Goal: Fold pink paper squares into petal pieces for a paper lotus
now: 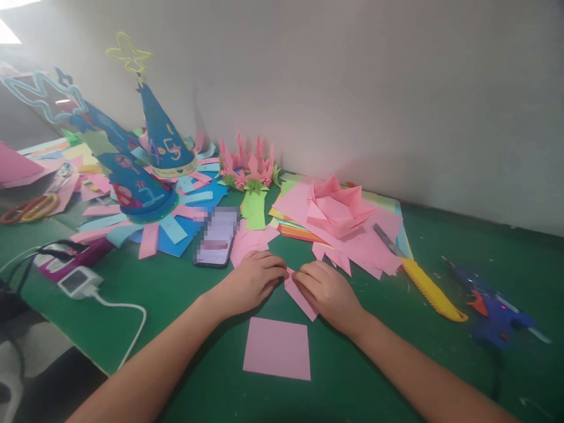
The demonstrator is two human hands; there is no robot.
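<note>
A small folded piece of pink paper lies on the green table between my hands. My left hand pinches its upper left end, with the fingertips closed together. From the other side, my right hand presses closed fingers on the paper and covers part of it. Nearer to me, a flat pink paper square rests on the table, apart from both hands. Beyond them sits a large folded pink paper flower on a stack of coloured sheets.
A smartphone, blue cone hats and a pink paper crown stand to the left and behind. Scissors and a power strip lie far left. At right are a yellow-handled cutter knife and a blue glue gun.
</note>
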